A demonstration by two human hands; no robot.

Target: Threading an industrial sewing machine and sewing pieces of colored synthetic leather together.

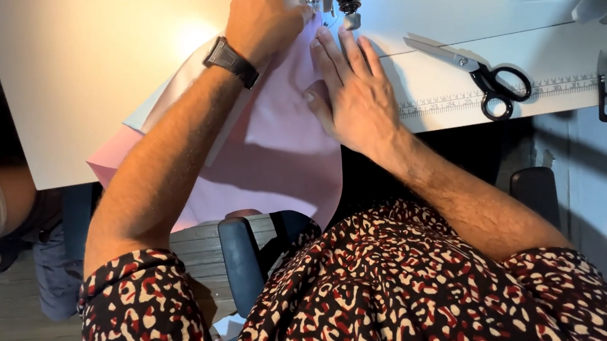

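Head-camera view showed the left hand (263, 18) and right hand (352, 94), fingers pressed flat, steadying soft, light pink fabric (280, 143) at twelve o'clock beneath the sewing machine's needle (347, 5), best guided near its edge.

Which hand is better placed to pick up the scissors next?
The right hand, probably: it lies flat on the pink fabric, on the same side as the scissors. The left hand sits farther away by the needle.

The person wears a short-sleeved top (371, 295) patterned in dark, red and cream blotches. A black wristwatch (230, 61) with a dark strap circles the left wrist. Both forearms are bare.
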